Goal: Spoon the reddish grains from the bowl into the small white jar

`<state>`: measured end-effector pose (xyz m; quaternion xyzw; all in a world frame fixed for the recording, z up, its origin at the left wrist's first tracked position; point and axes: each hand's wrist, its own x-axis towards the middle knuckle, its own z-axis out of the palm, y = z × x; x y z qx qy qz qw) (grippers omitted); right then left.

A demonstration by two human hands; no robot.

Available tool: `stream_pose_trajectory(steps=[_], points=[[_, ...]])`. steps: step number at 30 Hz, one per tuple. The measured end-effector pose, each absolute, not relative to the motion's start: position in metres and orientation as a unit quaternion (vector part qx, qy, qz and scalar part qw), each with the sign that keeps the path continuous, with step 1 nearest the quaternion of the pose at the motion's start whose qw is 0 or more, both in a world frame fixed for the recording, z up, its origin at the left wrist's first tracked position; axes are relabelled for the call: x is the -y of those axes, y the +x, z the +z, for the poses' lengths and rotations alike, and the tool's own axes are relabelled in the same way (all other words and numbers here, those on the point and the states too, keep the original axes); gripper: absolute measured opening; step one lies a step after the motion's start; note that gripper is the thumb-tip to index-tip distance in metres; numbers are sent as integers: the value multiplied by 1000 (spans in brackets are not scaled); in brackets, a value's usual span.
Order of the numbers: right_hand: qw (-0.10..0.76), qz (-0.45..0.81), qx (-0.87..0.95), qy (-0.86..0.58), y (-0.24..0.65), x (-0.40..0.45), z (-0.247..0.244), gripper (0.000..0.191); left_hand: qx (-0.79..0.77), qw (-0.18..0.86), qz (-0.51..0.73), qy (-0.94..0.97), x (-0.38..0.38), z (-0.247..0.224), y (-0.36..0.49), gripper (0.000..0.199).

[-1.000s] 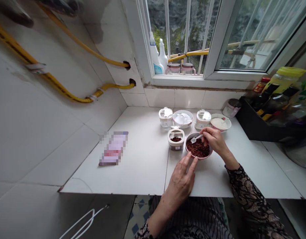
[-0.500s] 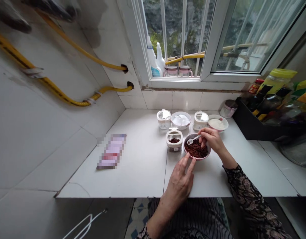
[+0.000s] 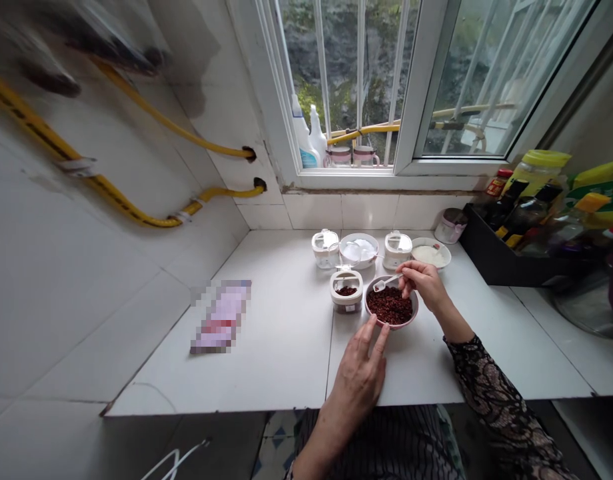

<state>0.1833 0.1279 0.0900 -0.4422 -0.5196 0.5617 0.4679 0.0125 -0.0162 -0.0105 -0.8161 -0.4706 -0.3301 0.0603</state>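
A bowl of dark red grains stands near the counter's front. My right hand pinches the handle of a small white spoon, whose scoop is over the bowl's left part. Fingertips of my left hand touch the bowl's near rim, with the fingers apart and nothing held. Just left of the bowl is a clear jar with a white rim, its lid raised, with red grains inside. Behind stand two similar jars, a bowl of white powder and a bowl of pale grains.
A blurred purple packet lies on the left of the white counter. At the back right are a small jar and a black box of bottles. Spray bottles stand by the window.
The view has shifted slightly, so the counter and its objects appear a little lower and further left. Both hands keep nearly the same place at the bowl.
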Motion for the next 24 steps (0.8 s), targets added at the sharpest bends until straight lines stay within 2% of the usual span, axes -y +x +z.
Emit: stream_pose_trajectory(steps=[6,12,14,19,24], points=[[522,507,575,-374,166,-116,89,27,466,63,-341,-814,15,-13,13,71],[492,270,764,-319,144,-96,80,15,461,56,-353,-813,15,-13,12,72],[485,227,788,-304,146,-94,81,16,461,54,-352,-813,15,-13,12,72],[525,297,709,-366,166,-104,90,18,463,63,-338,-817,15,-12,11,73],[451,386,658,-463,185,-119,91,13,465,61,-334,-818,16,-10,10,72]])
